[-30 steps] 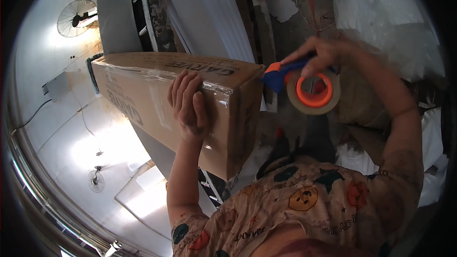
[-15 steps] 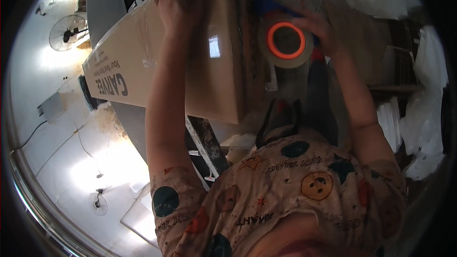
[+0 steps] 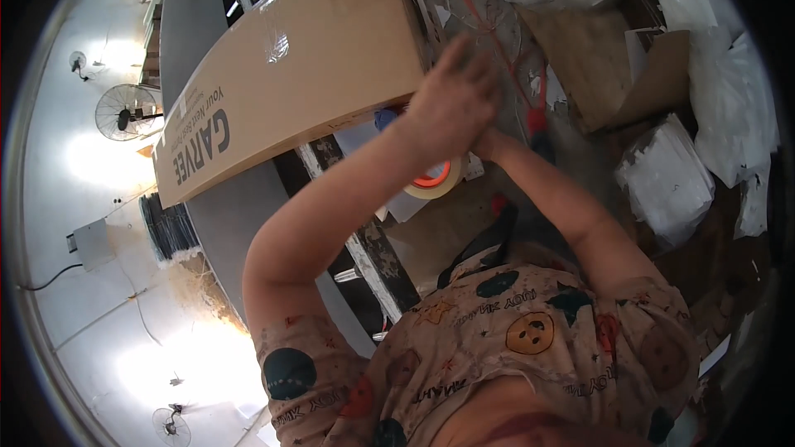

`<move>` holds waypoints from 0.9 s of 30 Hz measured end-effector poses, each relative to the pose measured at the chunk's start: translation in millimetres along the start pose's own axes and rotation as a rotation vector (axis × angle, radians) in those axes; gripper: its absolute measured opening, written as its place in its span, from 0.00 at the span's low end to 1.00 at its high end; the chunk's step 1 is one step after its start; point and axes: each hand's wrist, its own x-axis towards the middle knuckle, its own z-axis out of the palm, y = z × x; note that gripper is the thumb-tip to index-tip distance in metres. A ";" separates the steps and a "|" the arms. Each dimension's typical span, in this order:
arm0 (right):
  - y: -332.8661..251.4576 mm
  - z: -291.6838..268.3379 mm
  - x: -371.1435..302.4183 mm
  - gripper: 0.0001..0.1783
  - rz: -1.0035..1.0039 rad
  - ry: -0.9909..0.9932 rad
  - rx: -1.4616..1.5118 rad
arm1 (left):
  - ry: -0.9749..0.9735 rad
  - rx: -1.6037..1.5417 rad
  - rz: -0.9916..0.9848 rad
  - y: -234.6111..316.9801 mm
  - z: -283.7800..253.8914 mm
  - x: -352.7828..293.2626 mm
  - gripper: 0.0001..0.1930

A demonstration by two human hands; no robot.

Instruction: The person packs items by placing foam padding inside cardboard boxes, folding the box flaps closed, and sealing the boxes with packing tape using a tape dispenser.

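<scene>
A long brown cardboard box (image 3: 315,41) lies in front of me and to my left, with clear tape shining on its upper face. My left hand (image 3: 455,108) is beside the box's near right end, crossing in front of my right hand; its fingers are stretched out and somewhat blurred. Only the wrist side of my right hand (image 3: 487,144) shows, the rest hidden behind the left. It grips a tape dispenser, whose tape roll (image 3: 435,180) with an orange core and blue part (image 3: 385,119) show below my left forearm, close to the box's end.
Beneath the box runs a grey work surface (image 3: 236,228) with a worn metal rail (image 3: 385,273). On the right are an opened cardboard piece (image 3: 580,74), a stack of white sheets (image 3: 669,178) and white plastic wrapping (image 3: 720,108). Fans (image 3: 124,113) are at the far left.
My left hand has left the box's top and moved right, across my right hand. The right hand and tape dispenser have shifted left and nearer me. My view has shifted too.
</scene>
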 end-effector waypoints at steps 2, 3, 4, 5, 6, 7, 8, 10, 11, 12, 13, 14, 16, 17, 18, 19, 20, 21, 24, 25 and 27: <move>25.4 26.6 5.3 0.27 0.039 -0.015 0.214 | -0.005 -0.188 0.137 18.1 16.1 -23.5 0.21; 39.6 39.0 0.3 0.27 0.085 -0.018 0.319 | 0.102 -0.315 0.186 22.0 28.8 -33.7 0.21; 51.2 49.8 -6.1 0.27 0.118 -0.029 0.377 | 0.208 -0.443 0.231 22.1 37.2 -43.2 0.22; 63.9 60.5 -12.6 0.26 0.147 -0.030 0.431 | 0.208 -0.436 0.242 26.1 35.5 -43.0 0.22; 73.7 63.4 -15.8 0.26 0.172 -0.036 0.464 | -0.090 -0.592 0.087 27.2 32.7 -44.9 0.20; 78.5 60.2 -16.8 0.26 0.190 -0.045 0.473 | -0.395 -0.736 -0.078 25.1 33.6 -47.7 0.18; 84.8 50.6 -18.9 0.26 0.198 -0.055 0.469 | -0.399 -0.734 -0.064 21.6 45.0 -44.8 0.18; 80.3 26.1 -23.3 0.29 0.250 -0.153 0.257 | -0.559 -0.873 -0.253 10.5 79.3 -44.9 0.17; 75.7 8.4 -28.0 0.33 0.311 -0.238 0.037 | -0.561 -0.865 -0.259 3.2 97.7 -51.7 0.17; 41.1 -15.3 -19.1 0.37 0.473 -0.432 -0.029 | -0.479 -0.943 -0.373 -4.4 114.7 -72.5 0.18; 6.5 -51.1 -14.9 0.41 0.642 -0.610 -0.119 | -0.379 -1.017 -0.465 -13.3 118.4 -77.9 0.20; 23.6 -80.5 -37.3 0.40 0.695 -0.499 -0.153 | -0.396 -1.028 -0.465 -11.7 104.6 -76.8 0.23; 37.9 -131.9 -65.5 0.42 0.781 -0.323 -0.128 | -0.375 -0.892 -0.697 -3.6 131.7 -135.0 0.26; 34.9 -159.6 -79.8 0.44 0.848 -0.212 -0.062 | -0.449 -0.714 -0.736 -7.7 107.4 -148.5 0.25; 36.0 -186.8 -93.8 0.43 0.888 -0.122 0.020 | -0.691 -0.632 -0.692 -13.1 78.5 -144.9 0.22; 35.9 -209.3 -95.7 0.41 0.918 -0.038 0.104 | -0.930 -0.537 -0.652 -24.0 44.1 -133.5 0.20; 28.7 -233.8 -96.6 0.41 0.924 -0.021 0.094 | -0.917 -0.919 -0.645 -38.3 18.7 -109.4 0.19; 15.3 -256.6 -95.9 0.41 0.944 0.014 0.115 | -0.894 -1.296 -0.634 -48.3 -14.3 -85.1 0.18; 6.2 -305.5 -78.4 0.41 0.927 0.048 0.155 | -0.271 -1.615 -0.525 -89.5 -79.7 8.3 0.17; 5.3 -314.9 -68.9 0.41 0.899 0.040 0.177 | -0.106 -1.540 -0.652 -109.9 -82.4 40.9 0.17; -4.3 -322.8 -31.4 0.41 0.874 0.011 0.110 | 0.193 -1.111 -0.769 -173.0 -50.3 80.0 0.19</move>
